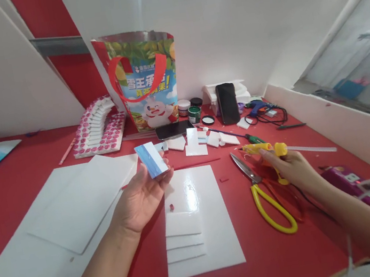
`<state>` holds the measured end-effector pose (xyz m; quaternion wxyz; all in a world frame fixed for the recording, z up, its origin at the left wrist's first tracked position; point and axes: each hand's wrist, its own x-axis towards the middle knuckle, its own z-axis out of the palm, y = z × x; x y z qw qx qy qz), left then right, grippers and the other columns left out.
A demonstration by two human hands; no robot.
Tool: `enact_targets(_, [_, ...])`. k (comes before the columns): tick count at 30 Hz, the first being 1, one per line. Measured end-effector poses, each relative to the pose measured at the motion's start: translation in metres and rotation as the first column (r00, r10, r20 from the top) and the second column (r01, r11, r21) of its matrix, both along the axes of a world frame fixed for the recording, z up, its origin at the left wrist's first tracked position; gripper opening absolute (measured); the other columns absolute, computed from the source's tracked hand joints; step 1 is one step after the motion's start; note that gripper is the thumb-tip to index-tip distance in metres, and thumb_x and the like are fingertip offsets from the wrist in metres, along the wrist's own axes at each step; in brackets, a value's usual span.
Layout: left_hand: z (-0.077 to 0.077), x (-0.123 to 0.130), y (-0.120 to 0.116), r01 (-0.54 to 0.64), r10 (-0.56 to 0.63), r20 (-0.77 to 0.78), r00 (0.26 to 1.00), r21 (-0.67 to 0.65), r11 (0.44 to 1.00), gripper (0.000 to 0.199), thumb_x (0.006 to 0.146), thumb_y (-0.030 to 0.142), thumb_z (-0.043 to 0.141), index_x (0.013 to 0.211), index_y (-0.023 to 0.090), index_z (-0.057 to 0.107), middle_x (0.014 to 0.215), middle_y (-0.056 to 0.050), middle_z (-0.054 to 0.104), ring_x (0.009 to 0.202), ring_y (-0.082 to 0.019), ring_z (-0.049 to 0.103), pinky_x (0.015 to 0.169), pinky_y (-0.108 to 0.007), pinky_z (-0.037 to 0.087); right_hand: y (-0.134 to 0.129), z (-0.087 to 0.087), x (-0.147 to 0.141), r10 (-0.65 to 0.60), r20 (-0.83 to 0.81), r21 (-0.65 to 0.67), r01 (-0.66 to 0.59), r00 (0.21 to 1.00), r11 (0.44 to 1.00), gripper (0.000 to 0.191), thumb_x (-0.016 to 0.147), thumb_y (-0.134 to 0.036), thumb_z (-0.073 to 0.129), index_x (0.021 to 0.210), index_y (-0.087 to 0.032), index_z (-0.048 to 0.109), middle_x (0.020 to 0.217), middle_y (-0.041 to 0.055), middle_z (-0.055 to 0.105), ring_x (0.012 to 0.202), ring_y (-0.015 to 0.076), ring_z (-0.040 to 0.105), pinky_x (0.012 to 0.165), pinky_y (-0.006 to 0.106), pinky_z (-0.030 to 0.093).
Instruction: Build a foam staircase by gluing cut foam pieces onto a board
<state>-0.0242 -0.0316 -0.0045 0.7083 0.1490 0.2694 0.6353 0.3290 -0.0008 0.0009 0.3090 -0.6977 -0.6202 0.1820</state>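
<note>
Stacked white foam strips on red worktop, left grip pinching blue-striped foam piece at fingertips, right grip wrapped around yellow glue gun, scissors just beside.

Left hand: palm up, fingers pinched closed, forearm reaching in from lower left.
Right hand: fingers curled in a grip, arm extended from lower right.

A small white card with a blue stripe stands tilted in fingertips; a yellow glue gun lies level, nozzle pointing left.
</note>
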Motion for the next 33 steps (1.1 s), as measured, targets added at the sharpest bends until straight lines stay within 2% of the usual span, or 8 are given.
enact_targets(5, [0.001,-0.002,0.001,-0.012,0.012,0.018,1.0,-0.009,1.0,0.021,0.097,0.022,0.061,0.111,0.011,0.07,0.099,-0.011,0.076,0.091,-0.02,0.073,0.086,-0.035,0.064,-0.022,0.017,0.006,0.02,0.314,-0.072,0.003,0.949,0.997,0.054,0.079,-0.073,0.055,0.06,-0.022,0.051,0.055,0.0026,0.054,0.048,0.0175,0.05,0.045,0.03,0.037])
enact_targets(9, [-0.001,-0.003,0.002,-0.006,0.007,0.022,1.0,-0.014,1.0,0.021,0.095,0.022,0.063,0.111,0.01,0.069,0.101,-0.012,0.075,0.091,-0.021,0.072,0.086,-0.036,0.064,-0.067,0.022,0.0,0.024,0.668,0.241,-0.247,0.744,0.939,0.049,0.097,-0.06,0.042,0.101,-0.017,0.065,0.1,0.0159,0.069,0.081,0.0271,0.067,0.07,0.038,0.054])
enact_targets(14, [-0.003,-0.001,0.001,-0.012,0.012,0.0,1.0,0.0,1.0,0.023,0.093,0.024,0.067,0.112,0.011,0.07,0.104,-0.011,0.075,0.092,-0.02,0.072,0.087,-0.035,0.064,-0.095,0.006,-0.018,0.205,0.853,0.018,-0.42,0.481,0.908,0.036,0.101,-0.029,0.037,0.105,-0.018,0.071,0.103,0.017,0.071,0.094,0.0323,0.066,0.077,0.044,0.056])
enact_targets(21, [-0.004,-0.001,-0.001,-0.002,0.002,-0.02,1.0,0.006,1.0,0.027,0.088,0.026,0.074,0.111,0.012,0.071,0.105,-0.011,0.076,0.092,-0.021,0.073,0.087,-0.035,0.064,-0.092,-0.007,-0.027,0.349,0.789,-0.072,-0.488,0.506,0.87,0.028,0.094,-0.015,0.048,0.101,-0.021,0.075,0.113,0.0131,0.073,0.087,0.0272,0.067,0.075,0.039,0.056])
enact_targets(23, [-0.005,-0.001,-0.001,-0.008,0.008,-0.022,1.0,-0.002,1.0,0.029,0.087,0.026,0.076,0.112,0.013,0.071,0.106,-0.011,0.076,0.092,-0.021,0.073,0.087,-0.035,0.064,-0.089,0.004,-0.026,0.294,0.702,0.011,-0.423,0.649,0.906,0.027,0.098,-0.026,0.048,0.103,-0.02,0.074,0.105,0.0124,0.073,0.083,0.025,0.069,0.073,0.035,0.056])
enact_targets(25, [-0.005,-0.001,-0.001,-0.013,0.013,-0.025,1.0,-0.007,1.0,0.031,0.085,0.025,0.077,0.113,0.013,0.071,0.107,-0.011,0.076,0.091,-0.021,0.073,0.087,-0.035,0.064,-0.08,0.019,-0.023,0.093,0.632,0.089,-0.191,0.769,0.978,0.033,0.099,-0.039,0.048,0.104,-0.017,0.072,0.101,0.0128,0.072,0.079,0.0247,0.07,0.067,0.034,0.054])
enact_targets(28, [-0.007,-0.001,-0.001,-0.016,0.015,-0.029,0.999,-0.012,1.0,0.035,0.083,0.024,0.079,0.114,0.013,0.07,0.108,-0.011,0.076,0.092,-0.021,0.073,0.087,-0.036,0.065,-0.056,0.039,-0.017,-0.134,0.707,-0.013,0.202,0.694,0.979,0.041,0.095,-0.05,0.05,0.101,-0.015,0.071,0.099,0.016,0.072,0.074,0.0302,0.07,0.057,0.035,0.046])
enact_targets(33, [-0.007,-0.001,-0.001,-0.012,0.012,-0.039,0.999,-0.01,1.0,0.035,0.082,0.024,0.08,0.114,0.013,0.071,0.107,-0.011,0.077,0.094,-0.021,0.073,0.087,-0.035,0.065,-0.021,0.038,-0.014,-0.034,0.697,-0.318,0.352,0.716,0.88,0.035,0.092,-0.045,0.05,0.089,-0.015,0.068,0.083,0.0162,0.073,0.074,0.0316,0.07,0.052,0.032,0.038])
